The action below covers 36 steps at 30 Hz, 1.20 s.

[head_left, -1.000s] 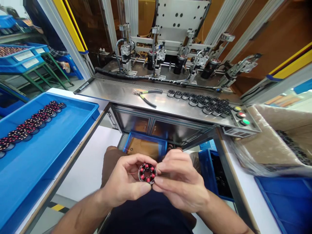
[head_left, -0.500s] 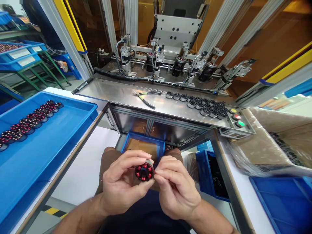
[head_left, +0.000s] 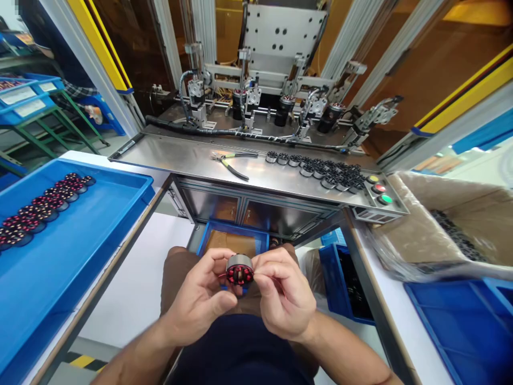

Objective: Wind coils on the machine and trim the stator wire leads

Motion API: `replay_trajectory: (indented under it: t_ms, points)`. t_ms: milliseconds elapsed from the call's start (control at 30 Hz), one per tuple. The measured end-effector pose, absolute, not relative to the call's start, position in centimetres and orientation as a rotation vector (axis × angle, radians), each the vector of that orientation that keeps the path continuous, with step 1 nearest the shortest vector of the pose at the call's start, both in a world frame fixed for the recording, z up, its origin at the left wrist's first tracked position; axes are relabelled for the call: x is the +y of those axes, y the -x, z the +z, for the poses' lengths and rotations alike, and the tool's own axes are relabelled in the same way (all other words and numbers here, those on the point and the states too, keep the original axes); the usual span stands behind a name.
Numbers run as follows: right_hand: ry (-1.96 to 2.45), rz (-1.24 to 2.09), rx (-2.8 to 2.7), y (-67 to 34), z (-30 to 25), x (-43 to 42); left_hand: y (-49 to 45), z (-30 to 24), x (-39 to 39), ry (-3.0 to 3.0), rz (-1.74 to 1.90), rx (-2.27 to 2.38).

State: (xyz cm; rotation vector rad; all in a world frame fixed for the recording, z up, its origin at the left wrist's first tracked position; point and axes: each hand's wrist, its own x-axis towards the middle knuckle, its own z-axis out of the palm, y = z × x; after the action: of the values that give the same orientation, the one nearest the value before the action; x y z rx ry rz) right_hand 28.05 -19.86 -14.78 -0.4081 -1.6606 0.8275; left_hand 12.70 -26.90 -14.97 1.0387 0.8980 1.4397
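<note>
Above my lap is a motor stator (head_left: 239, 262), a grey metal ring with red wire windings on its open face. My left hand (head_left: 196, 302) grips it from the left, fingers behind and the thumb apart in front. On its right side, my right hand (head_left: 286, 294) has thumb and fingers pinched at the edge, where a thin red wire seems to run; the fingertips hide most of it. Similar wound stators (head_left: 44, 207) stand in rows in the blue tray (head_left: 100, 214) to the left.
On the metal ledge (head_left: 176, 158) lie cutting pliers (head_left: 232, 163) and several black-topped rings (head_left: 320, 172). Behind them stands a machine with clamps and black cylinders (head_left: 284, 112). Push buttons (head_left: 379, 189), a plastic-lined box (head_left: 420, 187) and blue bins (head_left: 444, 321) are on the right.
The stator has tilted, so its grey outer side now shows above the windings. My left thumb has come away from its lower edge. The head view has shifted slightly.
</note>
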Motion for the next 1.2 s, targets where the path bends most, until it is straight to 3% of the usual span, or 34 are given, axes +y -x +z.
replay_trajectory:
  t_ms: [300,733,967,1200]
  points:
    - [0.468,0.71,-1.782,-28.8,-13.4,-19.6,-12.7,-15.3,-26.6,-0.967,1.439,0.689]
    - [0.415,0.871,-1.814,-29.3,-13.2,-18.9,-12.8,-14.8,-26.2,-0.985,1.728,0.669]
    - [0.332,0.647,-1.92,-30.1,-13.2,-18.6,-12.8,-14.8,-26.5,-0.82,1.178,0.657]
    - [0.496,0.839,-1.81,-29.4,-13.5,-19.5,-13.3,-15.7,-26.8,-1.023,1.494,0.783]
